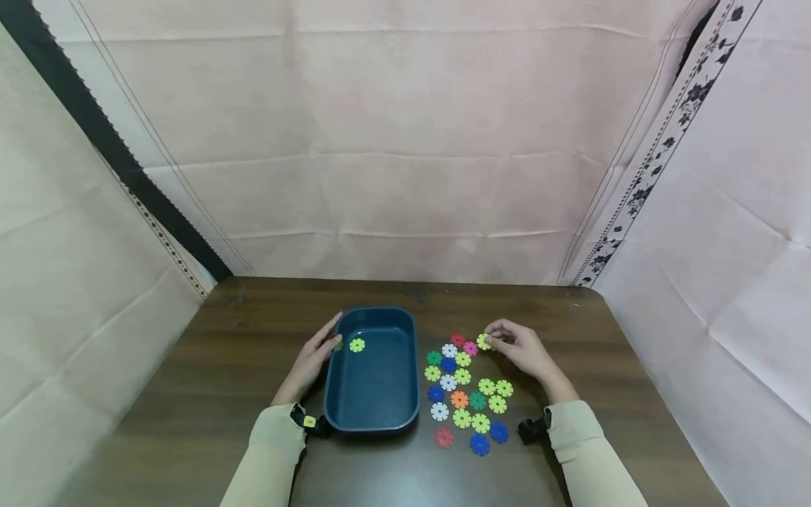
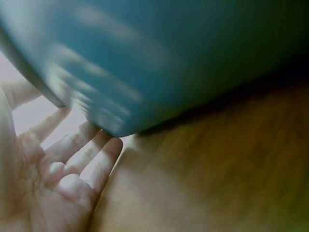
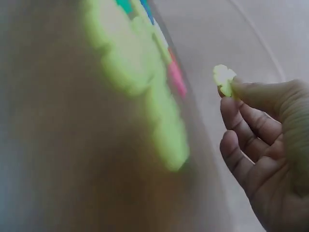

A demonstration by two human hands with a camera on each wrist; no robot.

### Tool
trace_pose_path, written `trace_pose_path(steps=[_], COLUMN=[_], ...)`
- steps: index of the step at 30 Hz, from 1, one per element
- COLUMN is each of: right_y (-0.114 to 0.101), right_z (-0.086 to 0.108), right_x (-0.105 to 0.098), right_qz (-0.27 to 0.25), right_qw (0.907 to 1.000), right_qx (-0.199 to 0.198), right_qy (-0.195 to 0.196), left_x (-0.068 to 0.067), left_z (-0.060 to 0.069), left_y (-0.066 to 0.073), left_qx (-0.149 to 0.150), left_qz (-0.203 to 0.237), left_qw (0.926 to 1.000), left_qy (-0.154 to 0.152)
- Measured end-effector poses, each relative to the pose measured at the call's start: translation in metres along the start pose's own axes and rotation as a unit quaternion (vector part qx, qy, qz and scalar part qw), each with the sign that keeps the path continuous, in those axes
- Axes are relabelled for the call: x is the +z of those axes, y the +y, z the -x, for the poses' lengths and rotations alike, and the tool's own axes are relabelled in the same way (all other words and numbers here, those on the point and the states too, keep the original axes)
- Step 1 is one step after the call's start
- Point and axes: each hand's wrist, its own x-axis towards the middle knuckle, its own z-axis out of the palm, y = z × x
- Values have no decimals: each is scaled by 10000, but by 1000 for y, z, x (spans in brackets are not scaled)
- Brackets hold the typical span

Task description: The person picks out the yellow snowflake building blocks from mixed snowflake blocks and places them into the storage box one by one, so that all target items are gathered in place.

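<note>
A deep blue rectangular tray (image 1: 372,415) stands on the table, with one yellow-green notched, flower-shaped disc (image 1: 357,345) inside near its far left. My left hand (image 1: 312,360) rests against the tray's left side, fingers fairly straight; the left wrist view shows fingertips touching the blue outer wall (image 2: 159,58). To the right of the loose discs, my right hand (image 1: 521,348) pinches a yellow-green notched disc (image 3: 223,77) between thumb and fingertips. In the head view this held disc (image 1: 483,341) appears just above the table, beside a pink disc (image 1: 470,348).
Several flat notched discs in yellow-green, blue, white, green, red and orange lie right of the tray, such as an orange disc (image 1: 459,399) and a blue disc (image 1: 479,444). The brown table (image 1: 253,338) is enclosed by white cloth (image 1: 405,176) behind and at both sides.
</note>
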Motion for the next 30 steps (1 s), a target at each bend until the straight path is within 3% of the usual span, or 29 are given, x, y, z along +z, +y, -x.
trace_pose_path(steps=[7,14,19,24,30], right_y=[-50,-100,-123,-129,-128], right_z=[-39,-78,-99,-115,-124], right_x=[20,61,86,108,130], right_qz=[9,245,266,816,1615], right_qw=[9956,9768,9656,9478,9332], right_qx=[-566,-1369,-1223,-1255,-1089], right_qy=[-745,-1630,-2280,-2816,-3019], left_x=[3,2,3,2,1], left_z=[-1,-2,-2,-3,-11], left_y=[-4,-2,-1,-1,-19], left_qx=[-6,-42,-35,-17,-63], left_qz=[18,63,82,-21,-3], left_qw=[10000,10000,10000,10000,10000], left_qy=[30,7,-15,-11,66])
